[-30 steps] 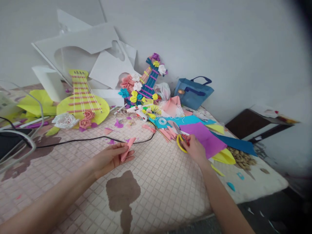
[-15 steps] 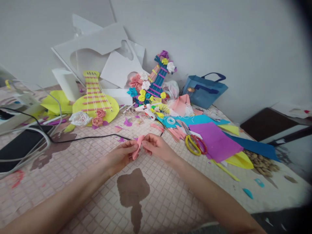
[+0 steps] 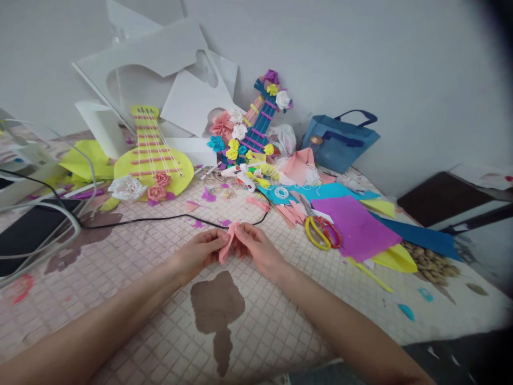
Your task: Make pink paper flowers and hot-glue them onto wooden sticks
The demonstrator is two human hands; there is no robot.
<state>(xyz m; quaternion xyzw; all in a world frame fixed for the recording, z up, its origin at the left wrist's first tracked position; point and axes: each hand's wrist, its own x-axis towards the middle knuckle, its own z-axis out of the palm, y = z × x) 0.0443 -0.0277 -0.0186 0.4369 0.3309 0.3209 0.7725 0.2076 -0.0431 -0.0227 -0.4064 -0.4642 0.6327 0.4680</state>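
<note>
Pinched a pink paper piece (image 3: 227,243) between left hand (image 3: 198,252) and right hand (image 3: 258,248), both closed on it, just above the worktop (image 3: 280,299), near the black cable (image 3: 160,218). Judged folded only in part, with more shaping left; well apart from the scissors (image 3: 321,233).

Pink paper piece (image 3: 228,243): small, salmon-pink, folded into a narrow strip with lengthwise creases. Stands roughly upright, top end slightly flared. Pinched from both sides by left hand (image 3: 198,252) and right hand (image 3: 258,248). Held just above the tiled tabletop (image 3: 288,305), mid-table.
</note>
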